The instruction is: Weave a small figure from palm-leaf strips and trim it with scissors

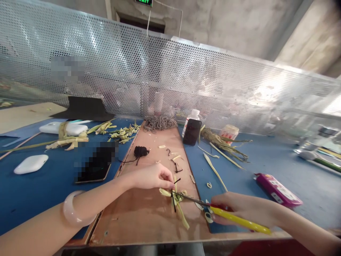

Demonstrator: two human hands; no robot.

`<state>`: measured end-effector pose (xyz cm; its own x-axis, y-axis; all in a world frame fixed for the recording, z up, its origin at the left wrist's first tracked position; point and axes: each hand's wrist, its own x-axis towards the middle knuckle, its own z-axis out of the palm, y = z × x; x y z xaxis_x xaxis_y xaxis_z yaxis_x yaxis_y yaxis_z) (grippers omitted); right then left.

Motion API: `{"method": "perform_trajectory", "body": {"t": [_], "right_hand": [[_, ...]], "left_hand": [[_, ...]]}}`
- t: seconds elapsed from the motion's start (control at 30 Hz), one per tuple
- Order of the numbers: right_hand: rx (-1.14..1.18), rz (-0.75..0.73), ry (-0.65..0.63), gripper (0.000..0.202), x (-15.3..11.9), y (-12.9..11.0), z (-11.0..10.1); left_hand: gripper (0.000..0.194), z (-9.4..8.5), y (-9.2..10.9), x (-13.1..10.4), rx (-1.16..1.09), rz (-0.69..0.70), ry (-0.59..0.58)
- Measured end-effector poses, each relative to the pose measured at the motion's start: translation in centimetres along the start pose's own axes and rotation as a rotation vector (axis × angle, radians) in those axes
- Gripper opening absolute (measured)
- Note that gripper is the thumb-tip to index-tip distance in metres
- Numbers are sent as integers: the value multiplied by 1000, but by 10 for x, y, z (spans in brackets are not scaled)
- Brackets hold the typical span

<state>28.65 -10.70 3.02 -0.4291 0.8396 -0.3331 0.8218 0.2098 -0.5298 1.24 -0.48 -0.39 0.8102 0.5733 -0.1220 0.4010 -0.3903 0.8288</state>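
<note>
On the brown board, my left hand (157,177) pinches a small knotted piece of pale green plant strips (179,209) with fingers closed at its upper end. Black cord (174,204) is tied around this piece, and a loose cord end sticks out by my fingertips. From the right, my right hand (237,209) grips scissors (239,220) by their yellow and red handles. Their thin metal blades point left and reach the knotted strips; whether they are parted is unclear. Behind my left hand lies a black ball of cord (141,151).
Cord scraps (176,167) and strip offcuts dot the board. A grey cord pile (160,123) lies at the back. Phones (97,163) (191,131), a white bottle (195,113), dried strips (221,140) and a purple packet (278,190) flank the board. A perforated metal screen (128,64) stands behind.
</note>
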Motion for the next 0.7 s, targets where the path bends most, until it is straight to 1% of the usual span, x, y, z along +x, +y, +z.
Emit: {"method": "perform_trajectory", "body": {"t": [0.07,0.1,0.13,0.27,0.33,0.4,0.57,0.7], "right_hand": [[7,-18,-145,40,0,-4,-3],[19,-16,-195,39,0,-7,-4],[45,-3,-207,38,-1,-10,-6],[191,60,-238,32,-5,-19,-9],[247,72,-253,30,-6,-20,-10],[278,71,-240,29,-6,-21,-9],[261,53,-223,28,-4,-24,-9],[219,5,-251,27,2,-24,-11]], "left_hand": [[24,0,0,0,-11,9,1],[23,0,0,0,-17,14,3],[23,0,0,0,-25,17,2],[27,-1,1,-1,-71,25,-19],[29,-2,1,-2,-91,26,-32],[30,-2,2,-3,-115,24,-40],[30,-2,5,-4,-212,-3,-58],[27,-2,6,-3,-299,-6,-70]]}}
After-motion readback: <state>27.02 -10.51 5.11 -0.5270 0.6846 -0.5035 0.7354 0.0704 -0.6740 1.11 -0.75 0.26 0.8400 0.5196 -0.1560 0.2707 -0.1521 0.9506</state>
